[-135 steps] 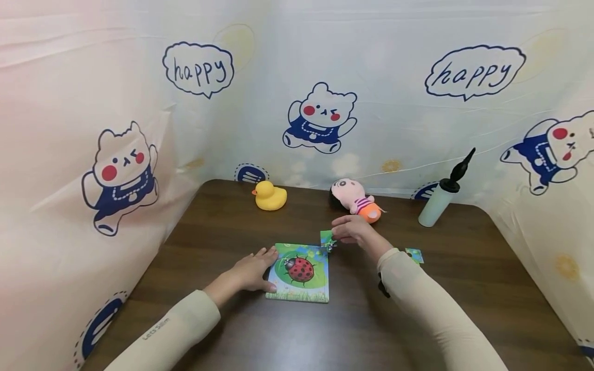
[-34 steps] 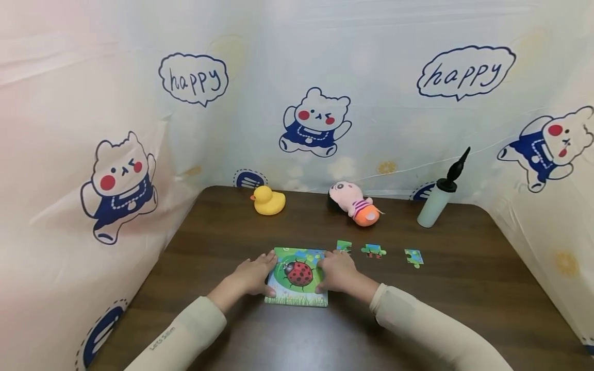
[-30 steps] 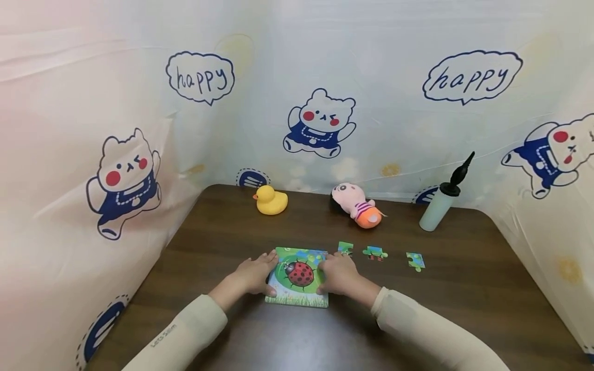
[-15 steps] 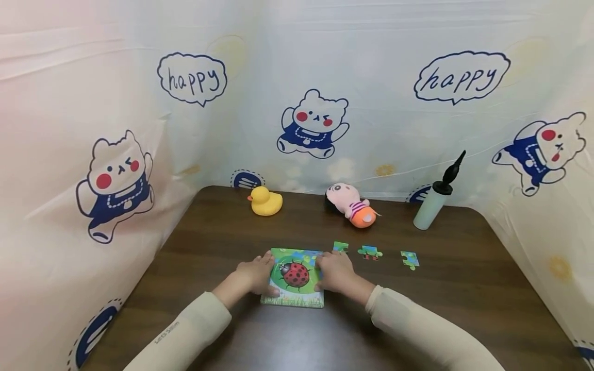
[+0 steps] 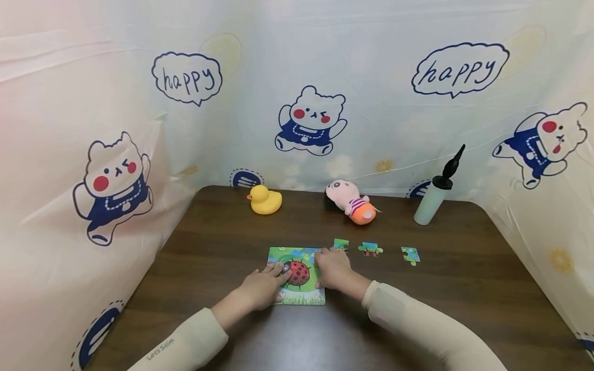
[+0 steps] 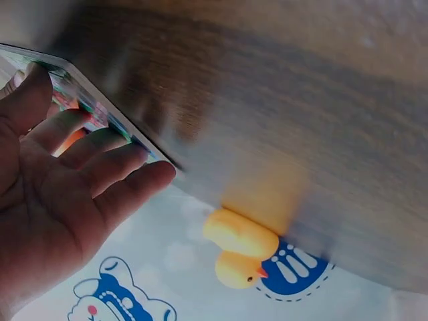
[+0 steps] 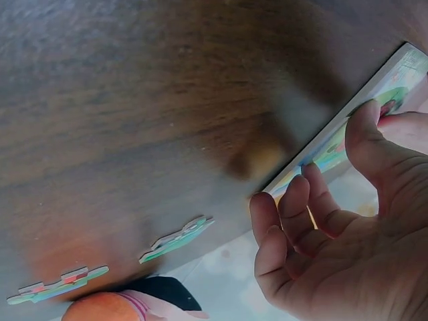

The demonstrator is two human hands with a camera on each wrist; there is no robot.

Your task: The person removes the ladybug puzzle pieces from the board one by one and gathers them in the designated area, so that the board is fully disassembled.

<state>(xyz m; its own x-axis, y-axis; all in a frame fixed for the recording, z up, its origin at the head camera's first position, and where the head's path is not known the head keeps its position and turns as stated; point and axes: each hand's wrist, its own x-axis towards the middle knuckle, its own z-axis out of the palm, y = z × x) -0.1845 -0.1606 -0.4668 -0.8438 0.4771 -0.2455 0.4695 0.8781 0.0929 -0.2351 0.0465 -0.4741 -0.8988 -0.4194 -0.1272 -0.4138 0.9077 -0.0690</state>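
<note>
A square ladybug puzzle [image 5: 301,296] lies flat on the brown table in the head view. My left hand [image 5: 262,288] rests across its left half, straight fingers spread over the ladybug's head side. At the opposite edge, my right hand [image 5: 335,268] grips the puzzle, its fingers bent at the upper corner and the thumb lower down. The right wrist view shows that thumb [image 7: 364,127] on the puzzle's side. Beyond the right hand lie three loose jigsaw pieces: one green piece [image 5: 341,243] near the knuckles, a middle piece [image 5: 370,249] and a right piece [image 5: 410,254].
Along the back of the table [image 5: 218,226] stand a yellow rubber duck [image 5: 266,200], a plush doll [image 5: 350,201] lying on its side, and a pale hand pump [image 5: 431,203] with a black top. A printed curtain [image 5: 250,118] encloses the back and sides.
Earlier my right hand held a jigsaw piece above the puzzle's upper right corner; now loose pieces lie to the right and that hand is on the puzzle's edge. My left hand has slid rightward onto its face.
</note>
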